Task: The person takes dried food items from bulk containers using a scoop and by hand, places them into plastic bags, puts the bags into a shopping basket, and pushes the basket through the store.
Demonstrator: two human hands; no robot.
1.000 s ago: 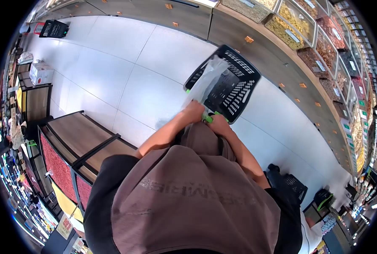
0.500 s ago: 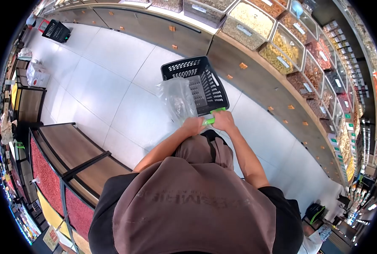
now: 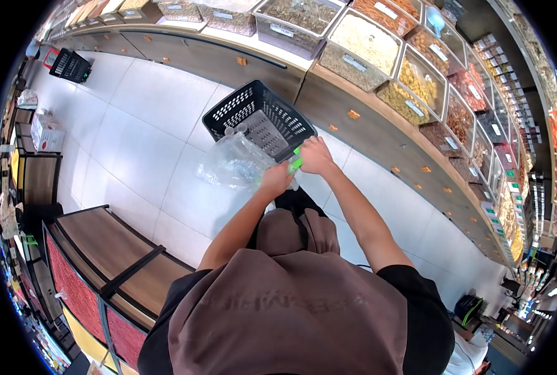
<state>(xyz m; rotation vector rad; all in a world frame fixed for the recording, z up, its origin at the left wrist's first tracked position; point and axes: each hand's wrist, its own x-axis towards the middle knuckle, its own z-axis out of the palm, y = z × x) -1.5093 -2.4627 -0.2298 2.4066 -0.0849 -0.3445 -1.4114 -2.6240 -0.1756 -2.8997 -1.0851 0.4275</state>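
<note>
A black perforated basket (image 3: 269,128) with a green handle (image 3: 296,162) tilts in front of me over the floor. My right hand (image 3: 316,155) is closed around the handle, close to the basket's near rim. On the handle's other side, my left hand (image 3: 276,179) is closed, with the green part reaching into it. A clear plastic bag (image 3: 235,162) hangs beside my left hand and overlaps the basket's near left side. Whether the left fingers pinch the bag or only the handle is hard to make out.
Bulk food bins (image 3: 363,47) line the counter (image 3: 341,109) ahead and to the right. A wooden shelf unit (image 3: 106,234) stands at left. Farther off are a second black basket (image 3: 70,65) and a white box (image 3: 47,133). Pale floor tiles (image 3: 138,150) lie between.
The basket has swung left and turned, held by the handle. The plastic bag has moved left and spread wider. Both hands have shifted slightly left and stay closed.
</note>
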